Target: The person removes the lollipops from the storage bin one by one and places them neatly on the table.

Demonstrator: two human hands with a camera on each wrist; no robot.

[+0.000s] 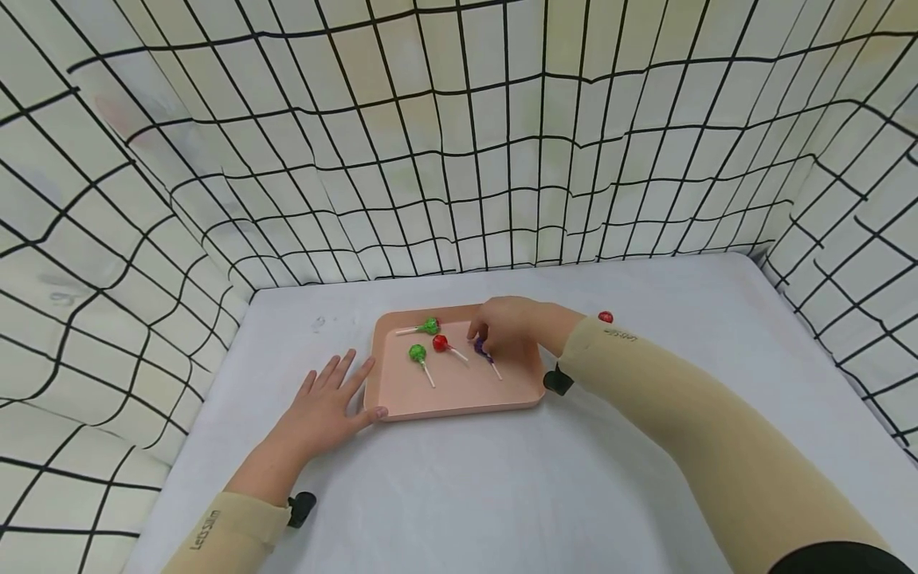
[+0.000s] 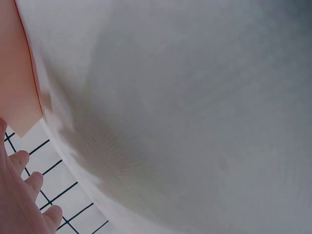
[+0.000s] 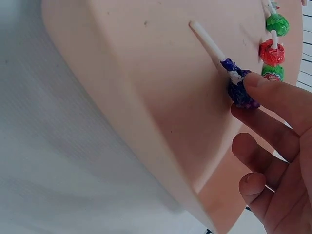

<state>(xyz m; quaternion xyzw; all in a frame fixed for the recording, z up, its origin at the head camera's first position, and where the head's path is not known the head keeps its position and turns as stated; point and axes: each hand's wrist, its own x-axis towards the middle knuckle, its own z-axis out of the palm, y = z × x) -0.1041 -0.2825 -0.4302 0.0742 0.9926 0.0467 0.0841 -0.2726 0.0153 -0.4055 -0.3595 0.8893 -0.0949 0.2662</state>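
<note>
In the head view a pink tray (image 1: 445, 402) lies on the white table. My right hand (image 1: 511, 319) reaches over its right half and pinches the purple-wrapped head of a lollipop (image 3: 240, 87) between thumb and index finger; its white stick points down toward the tray floor. Left of that hand, a red lollipop (image 1: 441, 344) and two green ones, an upper lollipop (image 1: 430, 326) and a lower lollipop (image 1: 418, 353), lie in the tray. With fingers spread, my left hand (image 1: 326, 414) rests by the tray's left edge, thumb at the near left corner.
Beyond the tray, to the right, another red lollipop (image 1: 606, 316) lies on the white table (image 1: 445, 494), partly behind the right sleeve (image 1: 645, 383). White walls with a black wire grid (image 1: 502, 159) enclose the table's back and sides.
</note>
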